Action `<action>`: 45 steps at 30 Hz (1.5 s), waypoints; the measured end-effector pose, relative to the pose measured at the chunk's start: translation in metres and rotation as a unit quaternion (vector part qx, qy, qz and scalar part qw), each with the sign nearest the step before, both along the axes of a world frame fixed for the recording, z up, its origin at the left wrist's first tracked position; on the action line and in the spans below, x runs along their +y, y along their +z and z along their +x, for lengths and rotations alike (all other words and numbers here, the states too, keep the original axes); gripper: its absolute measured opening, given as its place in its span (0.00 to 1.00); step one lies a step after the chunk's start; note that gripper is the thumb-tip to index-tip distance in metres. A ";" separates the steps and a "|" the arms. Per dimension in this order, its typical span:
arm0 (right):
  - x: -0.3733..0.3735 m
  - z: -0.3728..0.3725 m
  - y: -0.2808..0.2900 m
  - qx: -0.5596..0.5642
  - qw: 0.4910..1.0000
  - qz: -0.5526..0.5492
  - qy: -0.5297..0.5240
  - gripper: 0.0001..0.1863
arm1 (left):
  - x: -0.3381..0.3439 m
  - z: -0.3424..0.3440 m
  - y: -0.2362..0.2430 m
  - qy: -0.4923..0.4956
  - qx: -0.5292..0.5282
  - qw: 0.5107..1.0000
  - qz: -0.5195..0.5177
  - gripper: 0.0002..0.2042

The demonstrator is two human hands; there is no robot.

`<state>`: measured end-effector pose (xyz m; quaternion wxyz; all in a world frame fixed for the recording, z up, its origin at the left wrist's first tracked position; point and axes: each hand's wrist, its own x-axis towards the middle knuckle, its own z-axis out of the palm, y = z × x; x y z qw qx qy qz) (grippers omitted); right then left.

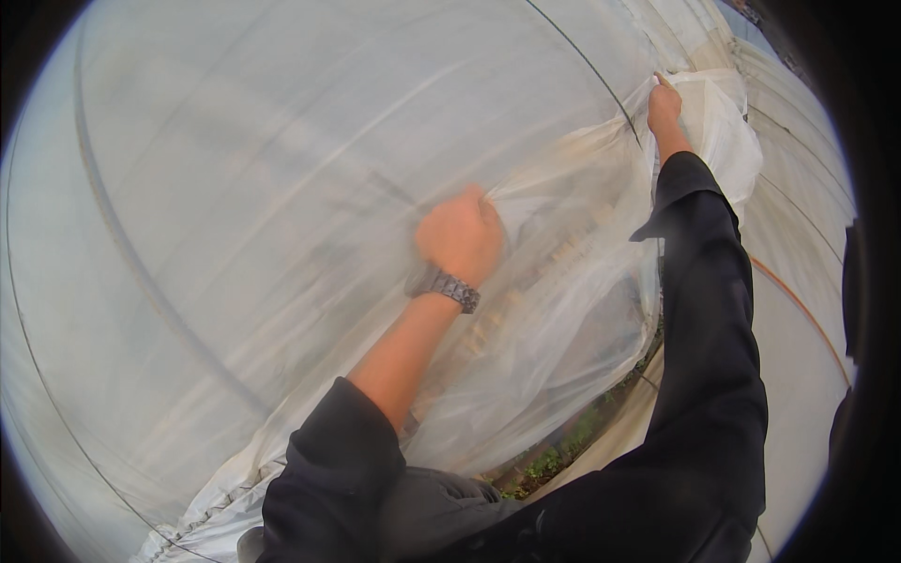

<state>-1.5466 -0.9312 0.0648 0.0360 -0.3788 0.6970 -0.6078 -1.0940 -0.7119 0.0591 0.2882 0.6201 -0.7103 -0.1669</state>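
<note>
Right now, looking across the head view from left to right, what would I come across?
Grey curved band, the person's left hand, dark cord at the top, the person's right hand, orange curved line.

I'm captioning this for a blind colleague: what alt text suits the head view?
A person's left hand and right hand grip translucent plastic sheeting; a dark watch is on the left wrist. Green plants show below the sheeting's edge.
</note>
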 end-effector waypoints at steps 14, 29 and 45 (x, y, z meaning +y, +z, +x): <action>0.087 0.094 -0.055 0.278 0.953 0.041 0.113 0.36 | 0.000 0.001 -0.006 0.033 -0.027 0.999 -0.001 0.10; 0.091 0.118 -0.035 0.521 0.838 0.056 0.150 0.24 | 0.044 0.104 0.050 -0.113 -0.086 0.985 0.094 0.14; 0.004 0.063 -0.038 0.471 0.837 0.274 0.047 0.29 | 0.101 0.194 0.047 -0.004 -0.030 0.999 -0.037 0.05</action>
